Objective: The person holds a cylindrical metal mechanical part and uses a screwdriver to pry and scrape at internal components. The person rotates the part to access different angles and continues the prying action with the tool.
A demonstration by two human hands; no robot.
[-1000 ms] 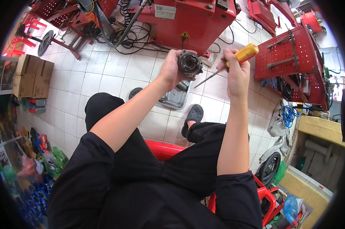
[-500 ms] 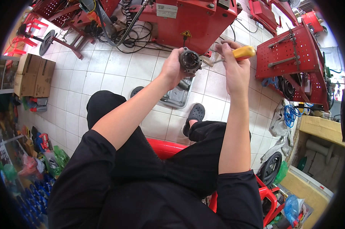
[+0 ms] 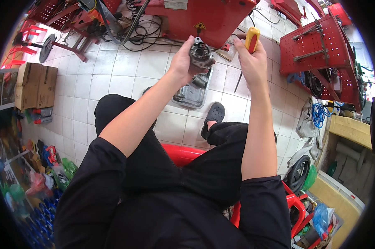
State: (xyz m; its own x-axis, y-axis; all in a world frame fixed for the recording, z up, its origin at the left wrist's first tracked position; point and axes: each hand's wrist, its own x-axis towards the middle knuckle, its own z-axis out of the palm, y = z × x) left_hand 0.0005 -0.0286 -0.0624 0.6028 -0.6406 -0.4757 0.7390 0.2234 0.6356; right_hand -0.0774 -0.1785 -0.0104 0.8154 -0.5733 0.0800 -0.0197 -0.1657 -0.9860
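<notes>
White tiles (image 3: 122,70) underlie red machine (image 3: 225,25) and screwdriver (image 3: 252,40).

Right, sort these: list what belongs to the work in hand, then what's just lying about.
In use:
round metal part, in left hand
screwdriver, in right hand
metal tray below, probably

Apparently lying about:
brown cardboard
green bag, right
blue bag
</notes>
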